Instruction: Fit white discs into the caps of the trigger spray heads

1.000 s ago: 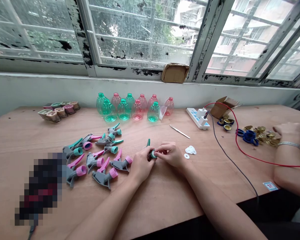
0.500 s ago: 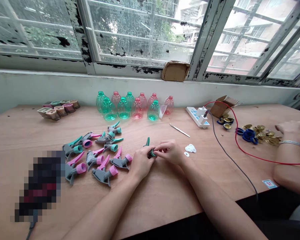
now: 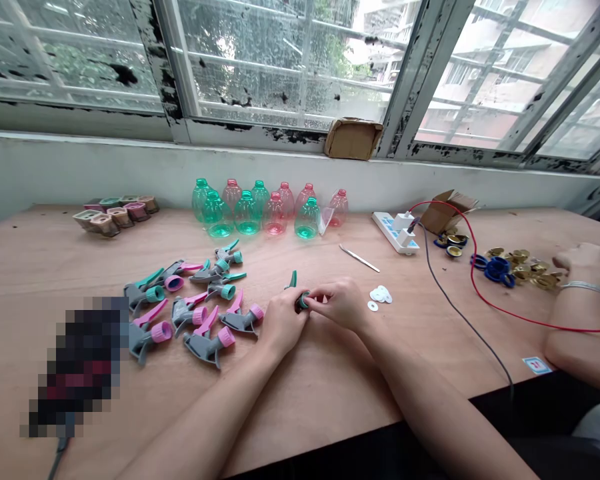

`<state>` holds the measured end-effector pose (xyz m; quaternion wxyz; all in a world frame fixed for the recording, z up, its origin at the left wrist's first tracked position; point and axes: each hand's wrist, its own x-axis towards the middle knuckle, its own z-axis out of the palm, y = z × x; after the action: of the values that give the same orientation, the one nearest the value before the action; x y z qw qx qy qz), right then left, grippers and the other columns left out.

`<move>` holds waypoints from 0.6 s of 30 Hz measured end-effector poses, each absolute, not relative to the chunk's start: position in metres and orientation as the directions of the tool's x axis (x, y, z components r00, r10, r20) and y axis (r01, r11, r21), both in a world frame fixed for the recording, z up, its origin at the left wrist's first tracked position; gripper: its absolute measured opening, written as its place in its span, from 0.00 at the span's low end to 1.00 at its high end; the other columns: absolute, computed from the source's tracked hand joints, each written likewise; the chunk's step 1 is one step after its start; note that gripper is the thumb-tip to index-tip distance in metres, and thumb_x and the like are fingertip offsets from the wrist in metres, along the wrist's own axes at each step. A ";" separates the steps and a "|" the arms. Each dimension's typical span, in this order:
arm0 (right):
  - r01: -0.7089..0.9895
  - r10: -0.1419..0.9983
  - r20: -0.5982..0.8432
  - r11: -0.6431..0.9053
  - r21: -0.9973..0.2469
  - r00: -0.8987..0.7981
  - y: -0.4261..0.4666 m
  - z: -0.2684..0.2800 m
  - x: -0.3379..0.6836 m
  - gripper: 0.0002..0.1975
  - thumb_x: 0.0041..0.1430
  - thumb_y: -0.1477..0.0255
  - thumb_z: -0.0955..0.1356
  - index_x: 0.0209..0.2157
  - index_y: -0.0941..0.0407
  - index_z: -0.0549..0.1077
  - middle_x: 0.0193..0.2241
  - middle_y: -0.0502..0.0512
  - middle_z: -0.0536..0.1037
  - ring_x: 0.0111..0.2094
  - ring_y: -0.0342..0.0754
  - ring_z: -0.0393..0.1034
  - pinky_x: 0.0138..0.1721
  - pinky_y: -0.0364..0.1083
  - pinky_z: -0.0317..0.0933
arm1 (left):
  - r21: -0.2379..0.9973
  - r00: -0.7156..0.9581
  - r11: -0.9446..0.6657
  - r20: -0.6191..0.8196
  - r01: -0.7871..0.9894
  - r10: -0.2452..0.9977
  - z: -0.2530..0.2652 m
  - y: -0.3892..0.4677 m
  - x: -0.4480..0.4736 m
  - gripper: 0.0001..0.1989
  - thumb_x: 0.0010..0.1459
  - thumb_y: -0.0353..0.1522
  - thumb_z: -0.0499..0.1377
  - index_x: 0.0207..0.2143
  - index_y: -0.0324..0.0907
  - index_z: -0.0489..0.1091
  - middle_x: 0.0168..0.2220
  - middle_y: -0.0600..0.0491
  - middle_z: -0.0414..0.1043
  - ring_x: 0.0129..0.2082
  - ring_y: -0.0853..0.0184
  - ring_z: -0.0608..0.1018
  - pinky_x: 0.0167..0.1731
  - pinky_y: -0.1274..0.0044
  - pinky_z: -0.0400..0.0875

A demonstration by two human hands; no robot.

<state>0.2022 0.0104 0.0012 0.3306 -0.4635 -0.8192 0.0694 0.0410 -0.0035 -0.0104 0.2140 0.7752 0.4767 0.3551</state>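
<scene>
My left hand [image 3: 284, 319] is closed around a grey and green spray trigger head [image 3: 303, 302]. Its green lever pokes up behind the fingers, and its collar opening faces right. At that collar, the pinched thumb and fingertips of my right hand [image 3: 341, 305] touch the rim; anything between them is too small to make out. Flat white washers [image 3: 381, 294] lie in a small pile right of my right hand, with one washer [image 3: 373, 307] slightly apart. Several more trigger heads [image 3: 243, 321], with pink or green levers and collars, are spread to the left.
Green and pink clear bottles [image 3: 247, 217] stand along the wall. Tweezers [image 3: 360, 259], a power strip [image 3: 396, 233] and a red cable [image 3: 473, 250] lie to the right. A co-worker's arm [image 3: 580, 313] rests beside gold and blue parts [image 3: 497, 269]. Small lidded containers [image 3: 113, 217] sit back left.
My right fingertips have shifted very slightly at the collar of the trigger head. Both hands otherwise keep their places, and the view has tilted a little.
</scene>
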 end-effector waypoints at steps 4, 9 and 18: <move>0.783 0.851 0.410 0.488 -0.385 -0.328 0.006 0.008 0.198 0.07 0.54 0.67 0.69 0.27 0.50 0.81 0.21 0.49 0.79 0.22 0.43 0.69 0.26 0.42 0.53 | 0.653 0.283 -0.447 0.347 0.612 0.894 -0.011 -0.004 0.041 0.17 0.52 0.22 0.56 0.43 0.44 0.74 0.39 0.52 0.77 0.39 0.63 0.77 0.41 0.73 0.69; 0.837 0.921 0.309 0.354 -0.418 -0.236 0.000 0.015 0.192 0.07 0.53 0.67 0.69 0.27 0.49 0.81 0.20 0.49 0.78 0.20 0.43 0.66 0.22 0.43 0.49 | 0.628 0.298 -0.480 0.379 0.613 0.876 -0.014 -0.004 0.042 0.19 0.52 0.21 0.55 0.44 0.45 0.73 0.40 0.52 0.76 0.40 0.63 0.76 0.40 0.74 0.69; 0.857 0.940 0.280 0.303 -0.417 -0.196 -0.008 0.023 0.180 0.08 0.53 0.72 0.68 0.25 0.52 0.80 0.21 0.51 0.78 0.20 0.42 0.63 0.22 0.42 0.45 | 0.607 0.289 -0.466 0.372 0.643 0.882 -0.020 -0.002 0.043 0.18 0.50 0.21 0.55 0.42 0.45 0.72 0.39 0.52 0.76 0.40 0.63 0.76 0.40 0.75 0.68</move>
<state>0.1805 -0.0076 0.0228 0.2461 -0.5843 -0.7688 0.0839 0.0427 -0.0020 -0.0202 0.1734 0.7837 0.4865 0.3450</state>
